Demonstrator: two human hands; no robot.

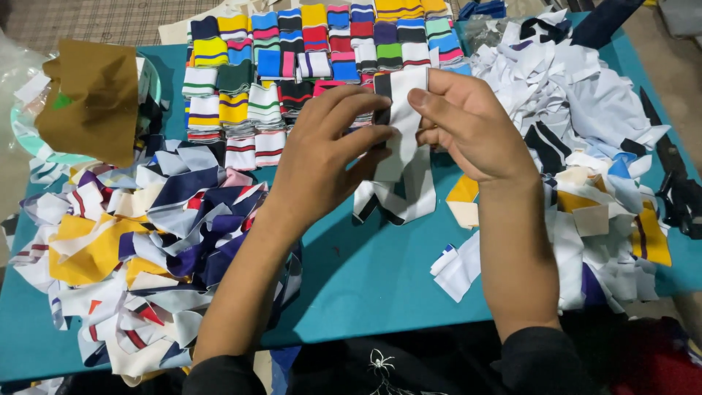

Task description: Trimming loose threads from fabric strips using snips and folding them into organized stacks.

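Both hands hold one white knitted strip with black stripes (401, 139) upright over the middle of the teal table (365, 278). My left hand (325, 150) pinches its left side with thumb and fingers. My right hand (468, 124) grips its top right edge. The strip's lower end hangs folded down to the table surface. Just behind the hands, rows of folded striped strips in many colours (292, 66) lie stacked side by side.
A loose heap of striped fabric pieces (139, 249) covers the left of the table. A second heap, mostly white and pale blue (585, 110), fills the right. A brown sheet (91, 99) stands at the back left. Dark scissors (676, 186) lie at the right edge.
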